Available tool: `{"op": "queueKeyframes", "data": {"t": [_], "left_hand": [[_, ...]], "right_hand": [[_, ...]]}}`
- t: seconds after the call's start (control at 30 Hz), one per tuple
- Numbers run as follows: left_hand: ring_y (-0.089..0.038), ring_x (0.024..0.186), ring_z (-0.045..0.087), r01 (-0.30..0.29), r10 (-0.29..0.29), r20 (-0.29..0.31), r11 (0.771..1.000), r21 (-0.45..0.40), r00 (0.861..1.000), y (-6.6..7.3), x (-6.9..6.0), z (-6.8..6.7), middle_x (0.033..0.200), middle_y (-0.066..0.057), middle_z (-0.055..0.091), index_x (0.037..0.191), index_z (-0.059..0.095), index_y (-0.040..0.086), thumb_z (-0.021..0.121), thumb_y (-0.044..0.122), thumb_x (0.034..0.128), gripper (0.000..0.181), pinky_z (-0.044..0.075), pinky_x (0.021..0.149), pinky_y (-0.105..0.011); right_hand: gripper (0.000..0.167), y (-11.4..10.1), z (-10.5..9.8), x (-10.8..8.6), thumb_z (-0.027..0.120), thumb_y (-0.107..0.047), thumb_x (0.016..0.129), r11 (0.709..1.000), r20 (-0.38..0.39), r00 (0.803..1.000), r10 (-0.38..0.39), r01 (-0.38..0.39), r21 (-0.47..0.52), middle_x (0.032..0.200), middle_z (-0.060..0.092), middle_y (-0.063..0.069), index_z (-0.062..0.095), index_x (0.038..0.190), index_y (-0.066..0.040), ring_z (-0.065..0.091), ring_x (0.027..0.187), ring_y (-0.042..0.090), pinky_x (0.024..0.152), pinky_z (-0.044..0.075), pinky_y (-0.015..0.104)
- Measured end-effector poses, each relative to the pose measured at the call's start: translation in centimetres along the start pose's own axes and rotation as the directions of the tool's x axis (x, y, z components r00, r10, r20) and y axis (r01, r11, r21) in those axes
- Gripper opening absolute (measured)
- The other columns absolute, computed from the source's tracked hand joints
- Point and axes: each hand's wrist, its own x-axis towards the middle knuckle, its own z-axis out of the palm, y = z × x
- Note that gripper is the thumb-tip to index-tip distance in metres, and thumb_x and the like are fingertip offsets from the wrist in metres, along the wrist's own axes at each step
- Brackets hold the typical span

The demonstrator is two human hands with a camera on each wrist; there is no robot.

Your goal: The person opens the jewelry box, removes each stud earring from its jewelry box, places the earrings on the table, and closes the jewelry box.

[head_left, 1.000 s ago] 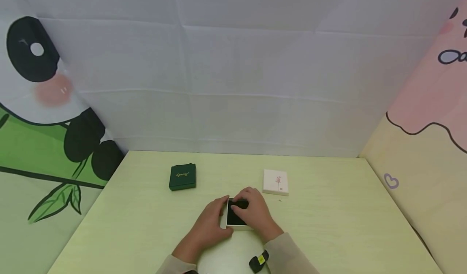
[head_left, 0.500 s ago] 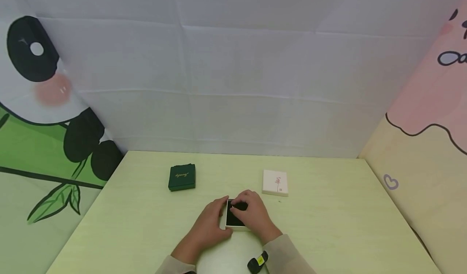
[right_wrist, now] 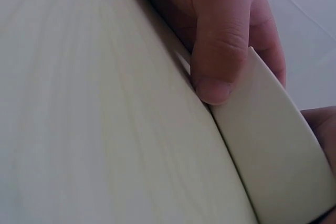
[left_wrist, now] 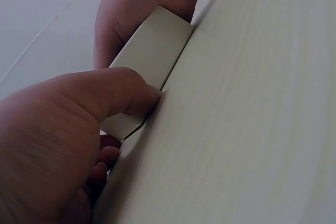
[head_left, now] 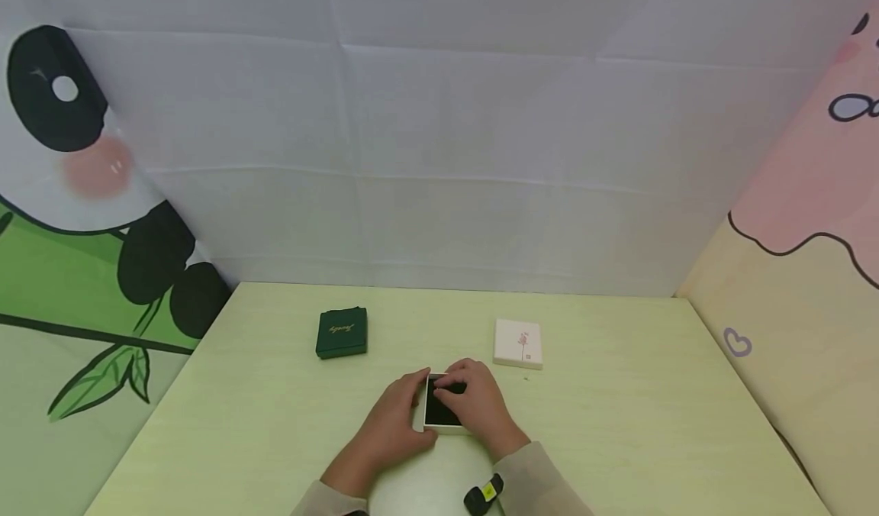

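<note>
A small white box (head_left: 442, 430) with a black insert (head_left: 442, 413) lies on the table, uncovered. My left hand (head_left: 394, 420) grips its left end. In the left wrist view, the left thumb (left_wrist: 131, 90) presses the near side wall and fingers reach around the corner. Over the insert bends my right hand (head_left: 477, 401), thumb and forefinger tips close together at its far left part. Whether something small sits between those tips cannot be made out. The right wrist view shows the box wall (right_wrist: 273, 140) and the left hand; only an edge of the right hand (right_wrist: 323, 129) appears.
A dark green box (head_left: 342, 333) with gold lettering stands at the back left. Back right lies a flat white box or lid (head_left: 518, 344) with a pink flower print. A black wrist device (head_left: 484, 495) with a yellow label is beside the right sleeve. Patterned cloth walls enclose the table.
The right hand has shifted slightly down and left over the insert, its fingertips staying close together. The left hand keeps its grip on the box, which stays in place.
</note>
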Motion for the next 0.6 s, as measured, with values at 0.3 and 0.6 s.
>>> {"op": "queueKeyframes", "data": {"t": [0.3, 0.6], "left_hand": [[-0.014, 0.103, 0.052, 0.022, -0.022, 0.008, 1.0, -0.007, 1.0, 0.04, 0.05, -0.04, 0.131, 0.001, 0.054, 0.156, 0.041, 0.011, 0.08, 0.025, 0.0757, 0.09, 0.046, 0.091, -0.042], [-0.015, 0.103, 0.053, 0.032, -0.031, 0.016, 0.999, -0.013, 0.999, 0.0, 0.08, 0.04, 0.134, -0.001, 0.054, 0.156, 0.041, 0.01, 0.08, 0.025, 0.0761, 0.09, 0.047, 0.091, -0.043]], "right_hand": [[0.006, 0.12, 0.03, 0.04, 0.083, -0.022, 0.088, 1.0, -0.007, 1.0, -0.016, 0.016, 0.007, 0.105, 0.065, -0.007, 0.08, 0.083, -0.024, 0.058, 0.104, 0.02, 0.092, 0.048, 0.045], [0.013, -0.02, -0.13, 0.11, 0.083, -0.025, 0.087, 1.0, 0.03, 0.999, 0.025, -0.025, -0.011, 0.11, 0.065, -0.005, 0.076, 0.076, -0.027, 0.058, 0.108, 0.023, 0.095, 0.048, 0.047]]}}
